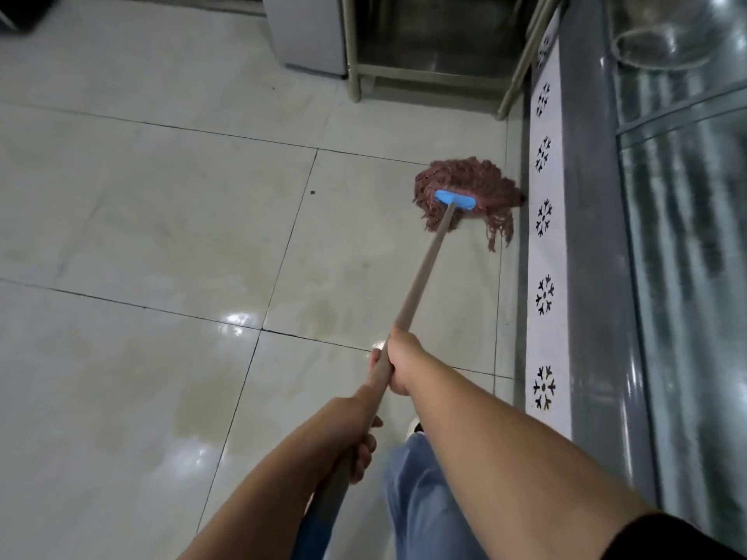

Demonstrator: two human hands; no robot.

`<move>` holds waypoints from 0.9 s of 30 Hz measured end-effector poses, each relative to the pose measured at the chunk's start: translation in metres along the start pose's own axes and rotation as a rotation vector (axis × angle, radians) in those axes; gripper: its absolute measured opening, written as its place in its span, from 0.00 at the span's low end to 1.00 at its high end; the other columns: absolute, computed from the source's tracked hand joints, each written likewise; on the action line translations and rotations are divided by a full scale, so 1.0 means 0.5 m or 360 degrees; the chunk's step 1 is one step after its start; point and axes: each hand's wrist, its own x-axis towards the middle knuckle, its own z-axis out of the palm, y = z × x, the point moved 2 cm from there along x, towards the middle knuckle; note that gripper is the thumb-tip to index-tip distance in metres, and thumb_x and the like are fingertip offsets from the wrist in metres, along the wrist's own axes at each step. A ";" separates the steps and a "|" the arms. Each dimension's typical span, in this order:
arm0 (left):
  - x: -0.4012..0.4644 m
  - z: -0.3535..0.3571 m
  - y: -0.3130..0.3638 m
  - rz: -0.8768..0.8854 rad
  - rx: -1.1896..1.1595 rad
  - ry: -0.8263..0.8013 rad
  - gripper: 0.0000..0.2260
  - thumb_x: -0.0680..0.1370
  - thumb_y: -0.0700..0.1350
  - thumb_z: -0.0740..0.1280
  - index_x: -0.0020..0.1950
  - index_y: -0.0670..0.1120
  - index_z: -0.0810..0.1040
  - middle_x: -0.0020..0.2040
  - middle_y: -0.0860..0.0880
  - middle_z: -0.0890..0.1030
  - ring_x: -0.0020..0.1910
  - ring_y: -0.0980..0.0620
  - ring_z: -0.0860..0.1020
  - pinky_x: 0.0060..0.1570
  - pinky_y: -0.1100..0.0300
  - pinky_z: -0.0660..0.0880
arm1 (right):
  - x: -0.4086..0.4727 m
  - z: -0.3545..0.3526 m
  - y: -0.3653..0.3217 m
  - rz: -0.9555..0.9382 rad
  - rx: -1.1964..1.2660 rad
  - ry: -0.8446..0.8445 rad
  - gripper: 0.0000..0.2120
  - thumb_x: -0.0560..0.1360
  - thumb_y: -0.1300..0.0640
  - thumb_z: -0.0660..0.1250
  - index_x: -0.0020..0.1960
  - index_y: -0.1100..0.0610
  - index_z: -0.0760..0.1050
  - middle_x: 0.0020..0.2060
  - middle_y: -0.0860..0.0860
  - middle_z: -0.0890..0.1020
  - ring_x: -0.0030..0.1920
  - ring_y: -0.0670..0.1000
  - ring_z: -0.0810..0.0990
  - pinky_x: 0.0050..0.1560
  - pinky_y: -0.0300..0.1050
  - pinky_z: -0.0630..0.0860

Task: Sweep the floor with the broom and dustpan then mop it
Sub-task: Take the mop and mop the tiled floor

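Both hands on the mop handle (420,276): right hand (398,363) higher up the shaft, fingers wrapped round it; left hand (355,434) lower, near the body, fingers curled round it too. Reddish mop head (473,179) with blue clamp (454,199) lies flat on the tiled floor (161,236), just beside the snowflake-patterned strip (545,220). Wet patches on nearby tiles.

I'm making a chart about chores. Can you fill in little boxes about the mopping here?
tool: mop, reddish strings, blue clamp
mop spot: on the tiled floor, beside the patterned strip
right hand: grips the handle, farther down
left hand: grips the handle, nearer the body
floor look: shiny wet patches
small dark speck: left of the mop
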 end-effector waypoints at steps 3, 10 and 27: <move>-0.059 -0.069 -0.145 0.0034 -0.0039 0.0007 0.33 0.67 0.72 0.57 0.47 0.41 0.72 0.23 0.51 0.67 0.19 0.56 0.64 0.23 0.67 0.62 | -0.048 0.048 0.143 -0.0002 -0.0138 -0.0101 0.12 0.81 0.47 0.51 0.56 0.55 0.63 0.31 0.55 0.71 0.24 0.49 0.69 0.21 0.35 0.70; -0.160 -0.234 -0.541 -0.0202 -0.0099 0.0024 0.28 0.73 0.68 0.56 0.48 0.41 0.71 0.22 0.50 0.67 0.18 0.55 0.63 0.22 0.68 0.61 | -0.178 0.142 0.551 0.0377 -0.0060 -0.0295 0.25 0.77 0.38 0.55 0.41 0.60 0.67 0.14 0.53 0.72 0.13 0.49 0.70 0.24 0.39 0.71; -0.055 -0.240 -0.227 -0.0046 -0.0121 -0.0081 0.21 0.77 0.62 0.53 0.42 0.43 0.67 0.19 0.51 0.66 0.15 0.56 0.63 0.22 0.70 0.63 | -0.106 0.213 0.270 0.0065 0.0225 -0.0215 0.19 0.79 0.45 0.58 0.42 0.61 0.66 0.26 0.56 0.74 0.15 0.50 0.72 0.22 0.38 0.73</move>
